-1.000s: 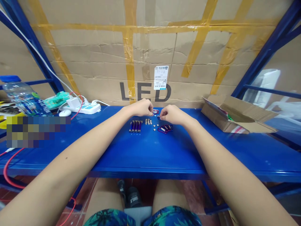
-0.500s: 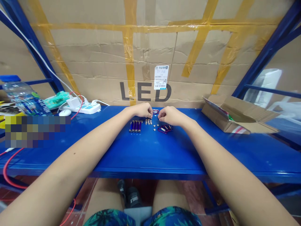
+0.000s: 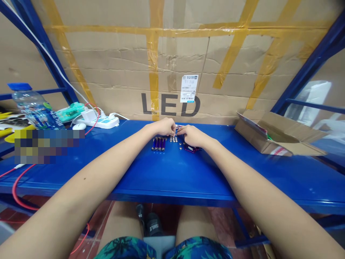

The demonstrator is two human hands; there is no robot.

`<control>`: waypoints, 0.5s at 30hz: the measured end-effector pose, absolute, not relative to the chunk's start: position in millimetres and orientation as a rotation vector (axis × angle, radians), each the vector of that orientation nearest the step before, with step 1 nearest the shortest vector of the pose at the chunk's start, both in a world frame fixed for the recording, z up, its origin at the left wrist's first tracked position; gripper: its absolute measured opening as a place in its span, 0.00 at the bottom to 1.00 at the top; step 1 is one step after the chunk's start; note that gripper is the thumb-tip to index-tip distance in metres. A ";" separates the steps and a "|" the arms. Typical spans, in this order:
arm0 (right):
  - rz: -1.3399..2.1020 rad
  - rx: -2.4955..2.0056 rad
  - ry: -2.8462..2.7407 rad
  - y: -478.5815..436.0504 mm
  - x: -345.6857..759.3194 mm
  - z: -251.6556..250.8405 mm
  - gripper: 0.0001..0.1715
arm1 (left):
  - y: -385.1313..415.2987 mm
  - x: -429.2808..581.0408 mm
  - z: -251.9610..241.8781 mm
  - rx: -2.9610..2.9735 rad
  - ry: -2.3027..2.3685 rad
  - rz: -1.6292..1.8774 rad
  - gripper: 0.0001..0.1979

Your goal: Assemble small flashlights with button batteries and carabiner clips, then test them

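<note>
My left hand is over the back of the blue table, its fingers closed in a pinch; whatever is between them is too small to make out. Close against its fingertips is my right hand, forefinger reaching left and the other fingers curled. Just below the hands lie several small round metal pieces in rows, with a few loose ones beside them. Several shiny blue-purple cylinders are lined up side by side at the left. Metallic purple and red carabiner-like loops lie partly under my right hand.
An open cardboard box sits on the table at the right. To the left are a plastic bottle, a white power strip and red cable. A large taped carton stands behind the table.
My right hand has moved left, closing the gap to my left hand's fingertips. My left hand keeps its pinch in nearly the same place. The whole view has shifted slightly.
</note>
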State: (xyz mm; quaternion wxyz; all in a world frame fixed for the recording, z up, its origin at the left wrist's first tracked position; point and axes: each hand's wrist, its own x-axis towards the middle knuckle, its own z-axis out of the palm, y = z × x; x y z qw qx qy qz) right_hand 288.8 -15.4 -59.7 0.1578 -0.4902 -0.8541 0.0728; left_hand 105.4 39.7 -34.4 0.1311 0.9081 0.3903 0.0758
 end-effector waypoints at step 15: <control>0.161 -1.450 -2.363 -26.5 289.1 -51.3 0.22 | 37.8 97.2 -26.8 2.588 1.123 0.168 0.07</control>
